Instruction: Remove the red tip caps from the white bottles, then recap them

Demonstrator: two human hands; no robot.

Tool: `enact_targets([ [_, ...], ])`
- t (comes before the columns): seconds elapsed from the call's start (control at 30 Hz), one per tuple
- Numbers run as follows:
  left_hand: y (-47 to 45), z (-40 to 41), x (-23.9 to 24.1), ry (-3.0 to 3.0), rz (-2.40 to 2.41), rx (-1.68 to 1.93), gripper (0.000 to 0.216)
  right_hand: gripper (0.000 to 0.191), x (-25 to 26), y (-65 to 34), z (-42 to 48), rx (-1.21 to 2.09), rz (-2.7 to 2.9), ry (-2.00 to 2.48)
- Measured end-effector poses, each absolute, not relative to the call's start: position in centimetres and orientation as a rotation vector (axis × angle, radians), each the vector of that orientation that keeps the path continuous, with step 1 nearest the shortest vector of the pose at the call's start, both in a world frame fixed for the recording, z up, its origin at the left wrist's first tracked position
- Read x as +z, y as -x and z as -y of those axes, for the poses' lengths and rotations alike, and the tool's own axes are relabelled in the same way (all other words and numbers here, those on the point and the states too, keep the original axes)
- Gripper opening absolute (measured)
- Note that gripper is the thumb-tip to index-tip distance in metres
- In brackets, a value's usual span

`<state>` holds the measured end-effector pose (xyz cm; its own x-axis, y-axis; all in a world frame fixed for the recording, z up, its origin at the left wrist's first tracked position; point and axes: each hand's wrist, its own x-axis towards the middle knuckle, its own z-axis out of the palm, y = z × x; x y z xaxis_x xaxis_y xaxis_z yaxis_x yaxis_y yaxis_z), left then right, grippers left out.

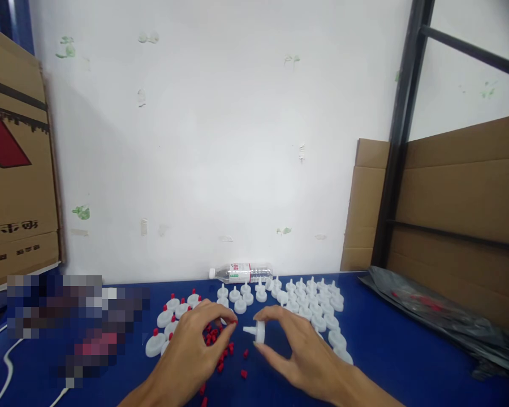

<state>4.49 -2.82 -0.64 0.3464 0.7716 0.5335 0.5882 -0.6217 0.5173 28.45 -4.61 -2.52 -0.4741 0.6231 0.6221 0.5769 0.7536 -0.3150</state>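
Right hand [299, 347] pinches a white nozzle cap [259, 332] by its rim, just above the blue table [407, 350]. Left hand [193, 339] has its fingertips closed narrow, apparently on a red plug [235, 323]. Both look like light, stiff plastic, and the plug is tiny and likely slippery, so a fingertip pinch suits.

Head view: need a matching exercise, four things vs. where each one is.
1 water bottle
2 white cap
3 loose red tips
4 black bags

A scattered on the blue table
B lying on its side by the wall
C held in the fingers of the right hand
D far right, in front of the cardboard

Pairs: 1-B, 2-C, 3-A, 4-D
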Motion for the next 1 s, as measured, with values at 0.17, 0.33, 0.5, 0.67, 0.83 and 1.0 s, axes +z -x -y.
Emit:
enact_targets([
  [0.17, -4.9, 3.6, -0.8, -2.334, -1.082, 1.129, 0.017, 0.03, -2.5, -28.4, 4.7, 0.042, 2.199, 0.809],
  [0.33, -4.9, 3.5, -0.9, -2.289, -1.064, 1.157, 0.013, 0.023, -2.3, -28.5, 4.8, 0.026, 2.191, 0.732],
  [0.5, -4.8, 2.6, -1.5, -2.563, -0.9, 1.244, 0.014, 0.018, -2.4, -28.6, 4.9, 0.011, 2.18, 0.708],
  [0.67, -4.8, 2.0, -2.3, -2.843, -0.756, 1.268, 0.023, 0.012, -2.3, -28.4, 4.8, -0.012, 2.183, 0.661],
  [0.83, -5.2, 2.2, -3.2, -2.807, -0.787, 1.186, 0.026, 0.012, -2.2, -28.2, 4.7, -0.078, 2.171, 0.565],
  [1.0, -5.4, 2.1, -4.0, -2.788, -0.777, 1.171, 0.023, 0.021, -2.5, -28.3, 4.7, -0.144, 2.182, 0.511],
])
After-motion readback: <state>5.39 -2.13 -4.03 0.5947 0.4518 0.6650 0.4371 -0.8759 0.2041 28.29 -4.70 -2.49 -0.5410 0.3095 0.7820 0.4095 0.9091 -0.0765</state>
